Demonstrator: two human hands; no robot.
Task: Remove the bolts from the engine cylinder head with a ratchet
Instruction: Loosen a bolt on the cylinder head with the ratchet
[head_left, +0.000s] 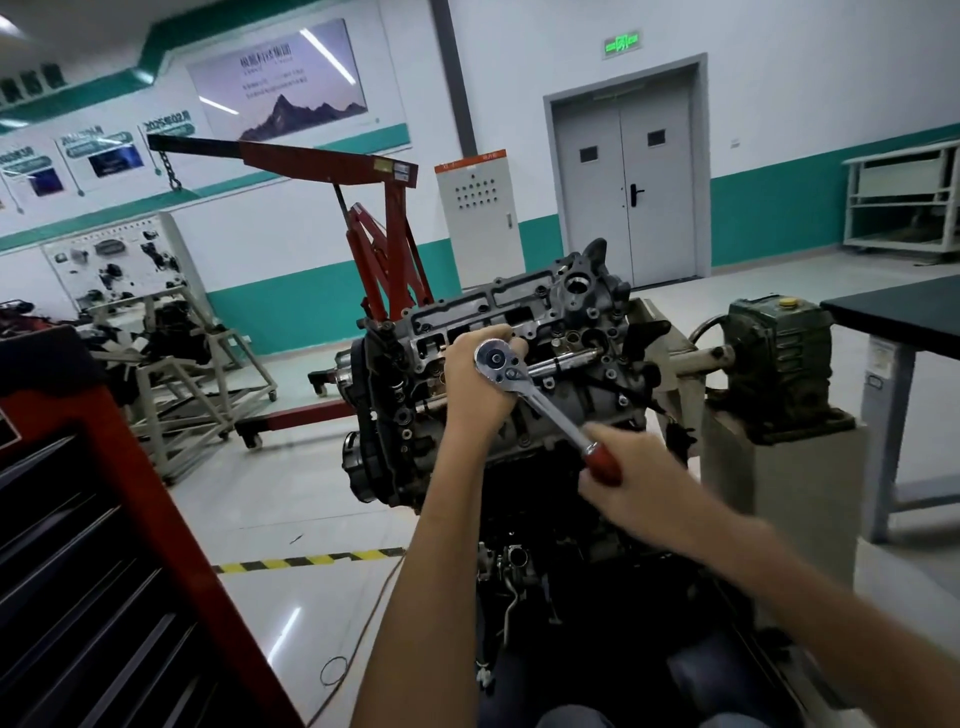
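**Ratchet** (524, 387): sitting at frame centre, its chrome end lying over the open top face of the cylinder head (519, 312), its handle slanting down toward the lower right. What the drive is engaging is hidden behind the tool.

**Left hand** (470, 382): curling round the ratchet's chrome end from behind, fingertips showing above it.

**Right hand** (636, 486): wrapping closed round the red grip at the handle's end; blurring in the frame.

**Cylinder head**: sitting on the engine (395, 415), tilting toward the camera.

**Gearbox** (779, 358): green, standing just right of the engine on a grey pedestal.

**Hoist** (384, 218): red, standing behind the engine, its boom reaching toward the upper left.

**Tool cabinet** (104, 519): red and black, filling the lower left.

**Tape** (311, 561): yellow-black, running across the floor left of the arms.

**Table** (898, 312): dark-topped, entering at the right edge.

**Door** (623, 182): grey, double, standing closed in the upper right.
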